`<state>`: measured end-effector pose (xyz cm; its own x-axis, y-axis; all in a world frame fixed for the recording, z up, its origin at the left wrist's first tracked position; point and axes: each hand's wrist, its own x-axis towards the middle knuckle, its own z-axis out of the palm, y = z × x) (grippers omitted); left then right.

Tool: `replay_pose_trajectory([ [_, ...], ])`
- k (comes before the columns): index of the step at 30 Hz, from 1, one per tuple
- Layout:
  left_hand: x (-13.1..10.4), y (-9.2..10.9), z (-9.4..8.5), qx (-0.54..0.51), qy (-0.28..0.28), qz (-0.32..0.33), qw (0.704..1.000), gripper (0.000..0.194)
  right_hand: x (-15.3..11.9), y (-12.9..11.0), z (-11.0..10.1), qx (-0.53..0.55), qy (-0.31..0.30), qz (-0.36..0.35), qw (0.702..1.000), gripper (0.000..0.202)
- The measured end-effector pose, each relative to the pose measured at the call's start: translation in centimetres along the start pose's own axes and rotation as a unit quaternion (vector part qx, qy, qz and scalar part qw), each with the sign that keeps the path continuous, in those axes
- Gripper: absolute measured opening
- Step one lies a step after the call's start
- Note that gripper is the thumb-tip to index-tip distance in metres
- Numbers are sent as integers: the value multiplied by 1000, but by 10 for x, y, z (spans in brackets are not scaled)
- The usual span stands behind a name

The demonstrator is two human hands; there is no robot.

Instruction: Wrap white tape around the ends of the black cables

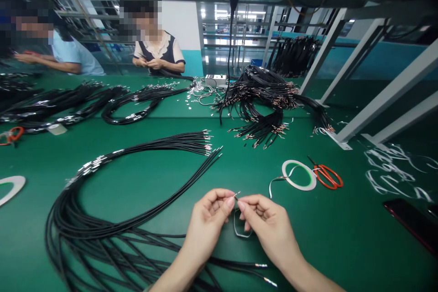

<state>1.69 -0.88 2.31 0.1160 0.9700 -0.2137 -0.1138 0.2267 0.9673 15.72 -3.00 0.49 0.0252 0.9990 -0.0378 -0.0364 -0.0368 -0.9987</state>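
Observation:
My left hand (pixel 210 216) and my right hand (pixel 268 223) meet low in the middle of the view, fingertips almost touching. Between the left thumb and fingers is a thin cable end (pixel 238 193) with a pale tip. The right thumb and finger pinch beside it, close to the dark cable. A thin white strip (pixel 242 236) loops down between the hands; which fingers hold it is hard to tell. To the left, a long bundle of black cables (pixel 137 226) curves round, its stripped ends pointing right. Two cable ends with silvery tips lie below the hands.
Right of my hands lie a white tape roll (pixel 299 175) and orange-handled scissors (pixel 328 176). A dark phone (pixel 412 226) and white scraps are farther right. Cable heaps (pixel 260 91) lie at the back, near slanted metal posts (pixel 386 96). Two people sit across the table.

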Motion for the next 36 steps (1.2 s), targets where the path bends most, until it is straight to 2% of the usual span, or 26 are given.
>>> replay_pose_trajectory([
  [8, 0, -12, 0, 48, 12, 20, 999, 20, -3, -5, 1, -36, 6, -23, 999, 16],
  [14, -3, -9, 1, 37, 14, 7, 999, 22, -3, -4, 1, -9, 5, -17, 1000, 17],
  [23, -3, -7, 1, 21, -4, -9, 1000, 28, -2, -7, 3, 31, -9, -10, 999, 16],
  [31, -2, -2, -4, 17, -47, -43, 998, 27, 0, -2, 3, 55, -5, 6, 998, 19],
  [36, 0, 1, 0, -19, -13, -66, 998, 28, 1, 2, 3, 68, 3, 12, 998, 20],
])
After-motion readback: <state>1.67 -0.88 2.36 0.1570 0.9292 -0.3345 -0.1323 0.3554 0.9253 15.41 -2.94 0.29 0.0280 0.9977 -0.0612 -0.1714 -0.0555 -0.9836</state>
